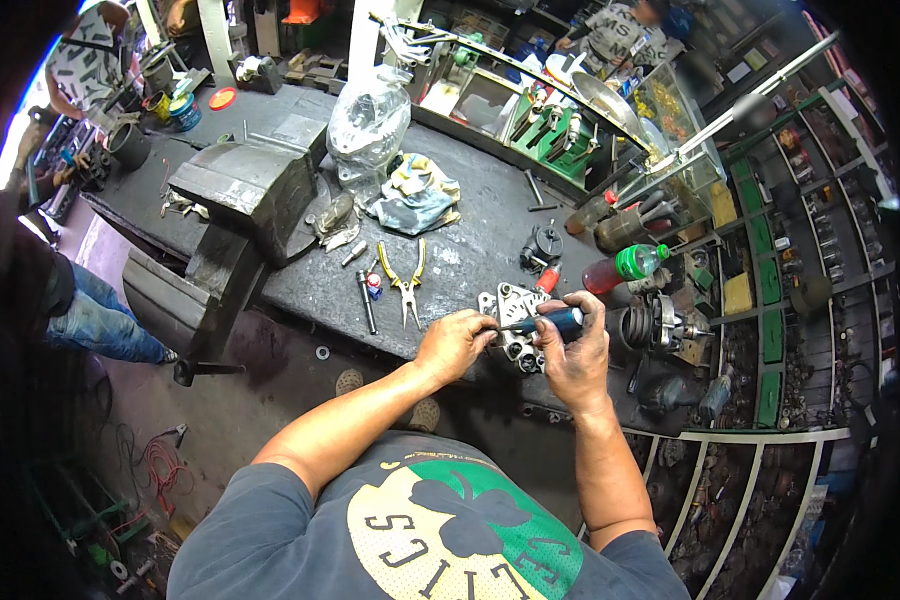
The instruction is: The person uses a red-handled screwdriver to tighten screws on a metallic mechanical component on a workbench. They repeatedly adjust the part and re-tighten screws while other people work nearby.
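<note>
Greasy workbench [470, 250] — pliers [403, 280] near; both hands clamp screwdriver [555, 322] over alternator housing [505, 305].

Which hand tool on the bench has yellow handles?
The pliers lying left of the hands, jaws pointing toward the bench edge. The screwdriver in the right hand has a dark blue handle.

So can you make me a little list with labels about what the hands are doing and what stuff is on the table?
left hand: fingers pinch the shaft of the screwdriver, near its tip
right hand: wrapped around the dark blue handle of the screwdriver
worked part: silver metal housing at the edge of the workbench, under both hands
left of hands: yellow-handled pliers
further left: big grey vise
right of hands: bottle with green cap, lying down
behind: crumpled rag, clear plastic bag
</note>
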The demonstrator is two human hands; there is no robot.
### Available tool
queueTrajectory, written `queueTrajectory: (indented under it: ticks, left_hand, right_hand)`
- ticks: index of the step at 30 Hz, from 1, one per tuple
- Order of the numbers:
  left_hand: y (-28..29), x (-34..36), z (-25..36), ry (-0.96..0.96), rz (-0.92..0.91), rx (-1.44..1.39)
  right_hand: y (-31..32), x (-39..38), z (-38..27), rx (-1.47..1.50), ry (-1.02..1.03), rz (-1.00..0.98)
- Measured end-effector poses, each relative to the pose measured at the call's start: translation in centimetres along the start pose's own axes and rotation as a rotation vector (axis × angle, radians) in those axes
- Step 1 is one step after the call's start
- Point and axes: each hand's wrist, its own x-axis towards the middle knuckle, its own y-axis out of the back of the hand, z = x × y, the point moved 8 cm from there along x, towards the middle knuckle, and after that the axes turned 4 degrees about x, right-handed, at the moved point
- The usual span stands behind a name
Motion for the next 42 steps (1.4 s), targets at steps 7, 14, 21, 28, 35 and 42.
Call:
queueTrajectory:
  ticks: [7,14,21,28,35,42]
  left_hand:
    - [1.6,0.5,-3.8,0.025,-0.068,-0.211]
    - [5.1,-4.8,-12.3,0.308,0.013,-0.308]
    - [7.7,-9.1,-14.6,0.412,0.022,-0.328]
    - [9.6,-6.5,-11.0,0.327,-0.015,-0.393]
    - [10.7,3.6,2.9,-0.173,-0.161,-0.401]
    - [5.8,8.1,9.8,-0.278,-0.362,-0.183]
  right_hand:
    - [0.9,3.3,-3.6,-0.731,-0.367,-0.331]
    - [0.0,5.1,-7.1,-0.668,0.021,-0.414]
    - [0.1,5.6,-6.4,-0.732,-0.241,-0.585]
    - [-0.8,6.5,-9.1,-0.558,-0.026,-0.376]
    - [-0.9,6.9,-9.6,-0.598,0.070,-0.319]
    - [0.5,5.7,-8.9,-0.659,0.004,-0.238]
